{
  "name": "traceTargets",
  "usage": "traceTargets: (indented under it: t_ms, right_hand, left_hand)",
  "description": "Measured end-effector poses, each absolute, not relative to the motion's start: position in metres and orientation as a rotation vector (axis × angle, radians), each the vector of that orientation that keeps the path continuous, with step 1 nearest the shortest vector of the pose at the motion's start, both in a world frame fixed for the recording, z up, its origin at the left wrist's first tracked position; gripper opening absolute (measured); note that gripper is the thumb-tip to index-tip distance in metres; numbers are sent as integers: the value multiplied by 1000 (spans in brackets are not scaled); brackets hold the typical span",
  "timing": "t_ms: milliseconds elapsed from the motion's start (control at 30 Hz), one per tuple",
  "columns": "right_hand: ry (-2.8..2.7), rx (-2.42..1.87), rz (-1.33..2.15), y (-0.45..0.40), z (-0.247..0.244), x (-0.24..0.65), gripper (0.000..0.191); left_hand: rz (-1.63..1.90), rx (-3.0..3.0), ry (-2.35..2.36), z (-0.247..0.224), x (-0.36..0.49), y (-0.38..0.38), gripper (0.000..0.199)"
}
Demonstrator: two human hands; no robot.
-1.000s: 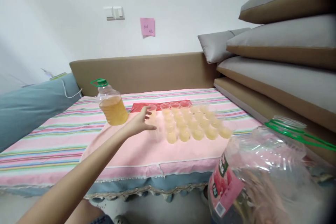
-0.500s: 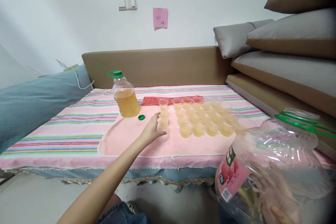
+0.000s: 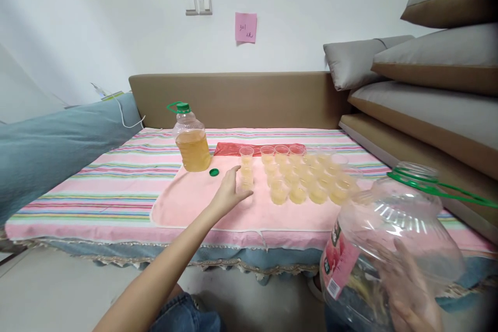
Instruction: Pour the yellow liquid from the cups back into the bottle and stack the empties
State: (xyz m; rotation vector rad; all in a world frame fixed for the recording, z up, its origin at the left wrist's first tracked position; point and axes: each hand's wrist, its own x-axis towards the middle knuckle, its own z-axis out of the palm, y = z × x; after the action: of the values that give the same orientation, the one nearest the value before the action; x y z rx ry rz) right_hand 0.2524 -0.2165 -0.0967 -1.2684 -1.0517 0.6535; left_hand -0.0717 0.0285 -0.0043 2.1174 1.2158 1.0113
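Note:
My left hand [image 3: 229,196] reaches over the bed from the left, thumb and fingers spread apart beside a short column of clear plastic cups [image 3: 246,158] holding pale yellow liquid. Whether it touches the nearest cup I cannot tell. Low at the right, my right hand [image 3: 408,285] grips a large clear plastic bottle [image 3: 389,238] with a pink fruit label and a green carry ring; its mouth has no cap and no yellow liquid shows inside. Several rows of filled cups [image 3: 298,194] stand between the two hands.
A capped bottle [image 3: 194,150], partly full of yellow liquid, stands at the left near a loose green cap [image 3: 213,172]. Red plastic [image 3: 229,149] lies behind the cups on a pink cloth [image 3: 175,207]. Stacked cushions [image 3: 439,98] rise at the right.
The big bottle in my right hand has shifted a little left, towards the cups. My left hand stays beside the short cup column, still spread. The camera view has turned slightly left.

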Motion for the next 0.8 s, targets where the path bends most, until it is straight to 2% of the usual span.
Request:
traceTargets:
  t_ms: [100,167,333,467,600,633,800]
  right_hand:
    - [-1027,-1296,676,-214,-88,246,89]
    - [-1049,-1332,697,-210,-81,242,89]
    - [-1353,-1502,586,-195,-57,240,95]
    - [-1615,-1620,388,-185,-29,238,91]
    - [-1783,-1704,261,-175,-4,233,92]
    - [-1811,-1727,235,-172,-1,233,93]
    - [-1954,-1811,36,-155,6,236,87]
  left_hand:
    - [1195,2098,1161,7,-68,11,35]
    - [1240,2053,1060,10,-61,-3,19]
    - [1170,1933,885,-5,-45,-31,28]
    - [1370,1884,1011,-29,-52,-32,35]
    - [1470,1699,1341,-55,-71,-20,14]
    - [1454,1674,1385,-61,-74,-17,14]
    - [1349,1682,1414,-84,-78,-7,42]
